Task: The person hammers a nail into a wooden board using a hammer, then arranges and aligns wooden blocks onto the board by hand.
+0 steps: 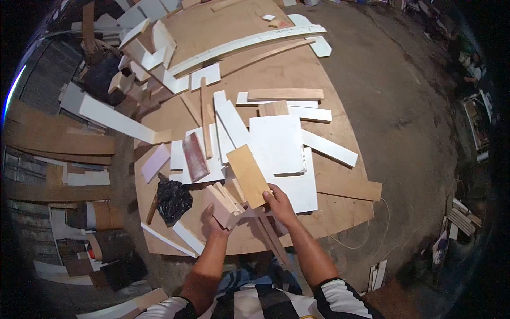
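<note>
Near the table's front edge, my left hand (214, 217) is closed around a stack of short wood pieces (224, 205), their pale edges facing up. To its right, my right hand (280, 203) grips a flat yellowish wooden board (248, 175) by its lower corner, thumb on top. The board tilts away over the white panels. Beyond it lies a large white panel (276, 143). A dark red sanded-looking block (196, 157) rests on white boards to the left. A black plastic bag (173, 200) sits just left of my left hand.
The brown plywood table (249, 242) carries several white strips and wood offcuts. Long white boards (249, 45) lie at the far end, beside white joined pieces (151, 56) at the left. Boards are piled on the floor at left. A thin cord (366, 242) hangs at the right edge.
</note>
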Demonstrator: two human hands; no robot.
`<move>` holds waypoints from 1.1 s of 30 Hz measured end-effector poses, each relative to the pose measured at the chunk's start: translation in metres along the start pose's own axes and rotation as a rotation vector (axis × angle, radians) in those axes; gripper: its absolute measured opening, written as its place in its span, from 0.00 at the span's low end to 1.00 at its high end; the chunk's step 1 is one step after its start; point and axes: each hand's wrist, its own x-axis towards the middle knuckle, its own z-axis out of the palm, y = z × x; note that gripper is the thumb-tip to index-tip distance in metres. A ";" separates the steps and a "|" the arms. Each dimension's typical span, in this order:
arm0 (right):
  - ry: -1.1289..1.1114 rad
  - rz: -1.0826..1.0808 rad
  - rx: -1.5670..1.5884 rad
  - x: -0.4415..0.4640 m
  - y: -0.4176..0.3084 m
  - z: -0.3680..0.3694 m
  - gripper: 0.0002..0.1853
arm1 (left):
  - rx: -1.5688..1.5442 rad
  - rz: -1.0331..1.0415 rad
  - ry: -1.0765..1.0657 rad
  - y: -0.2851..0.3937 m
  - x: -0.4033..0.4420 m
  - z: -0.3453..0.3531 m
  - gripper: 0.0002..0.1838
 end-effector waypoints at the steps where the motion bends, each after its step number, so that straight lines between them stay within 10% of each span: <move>1: 0.000 -0.081 -0.142 0.005 0.012 0.009 0.23 | -0.036 0.057 0.019 0.004 -0.006 -0.006 0.49; 8: -0.143 -0.010 -0.625 0.002 0.003 0.064 0.25 | -0.294 0.172 -0.230 0.024 -0.021 -0.062 0.45; 12: -0.307 0.017 -1.069 0.008 -0.020 0.072 0.33 | -0.228 0.225 0.227 0.029 -0.020 -0.070 0.43; 14: 0.261 -0.338 -1.528 0.015 -0.014 0.066 0.32 | -0.059 0.247 0.341 0.035 -0.026 -0.043 0.39; 33: 0.450 -0.285 -1.798 0.159 -0.070 -0.072 0.38 | -0.008 0.215 0.403 0.033 -0.017 -0.045 0.40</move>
